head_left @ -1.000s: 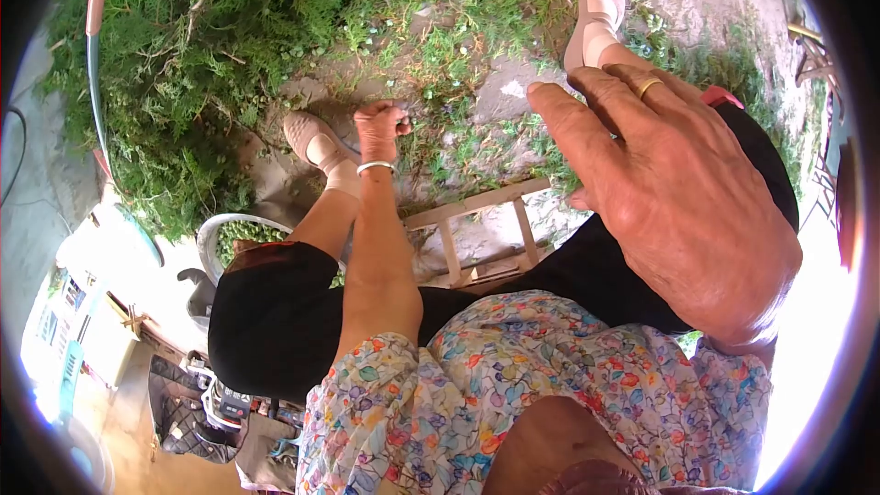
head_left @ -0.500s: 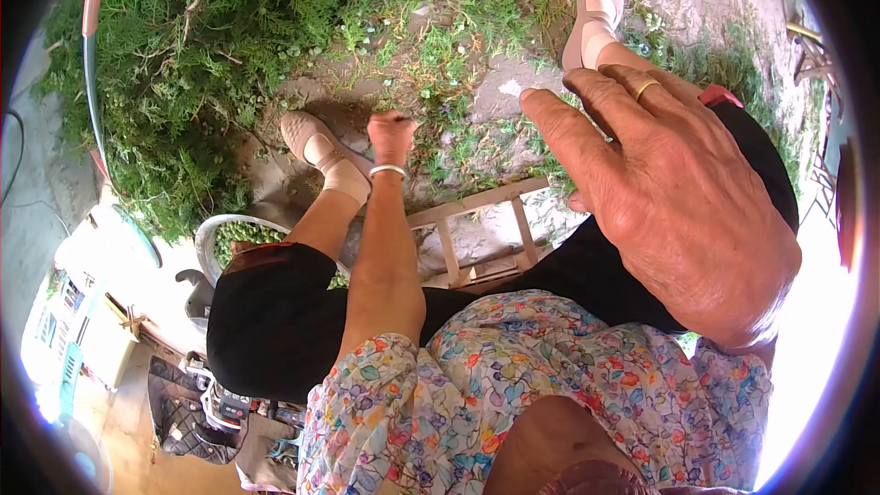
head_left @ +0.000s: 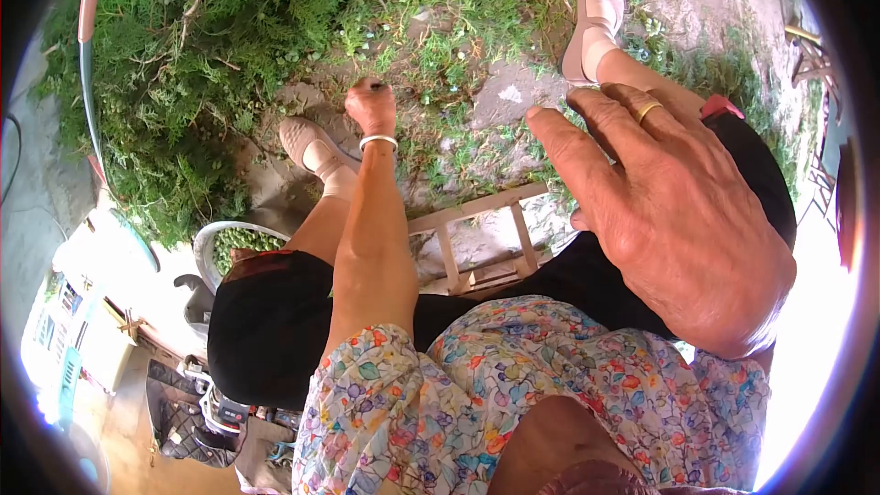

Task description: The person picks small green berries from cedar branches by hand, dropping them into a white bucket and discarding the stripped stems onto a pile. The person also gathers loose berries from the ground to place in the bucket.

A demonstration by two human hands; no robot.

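My left hand [head_left: 371,105], with a white bracelet at the wrist, is a closed fist above the ground by my left shoe [head_left: 310,142]. A small dark spot shows at its fingers, but what they grip cannot be made out. My right hand [head_left: 683,211], wearing a gold ring, hangs large and near the camera over my right leg. Its fingers are stretched out and it holds nothing. Cut evergreen branches [head_left: 174,82] with small bluish cones lie in a heap beyond my left hand. Beside my left knee stands a round pale container [head_left: 203,247] with green cones inside.
Between my legs is a slatted wooden frame [head_left: 447,252]. A curved pole with a pinkish end [head_left: 89,27] rises at the far left. Quilted dark fabric [head_left: 174,412] lies at lower left. Green scraps litter the dirt ground [head_left: 509,96].
My left hand has moved away from my body and slightly left, its fist turning. My right hand has dropped slightly in view, its fingers still spread.
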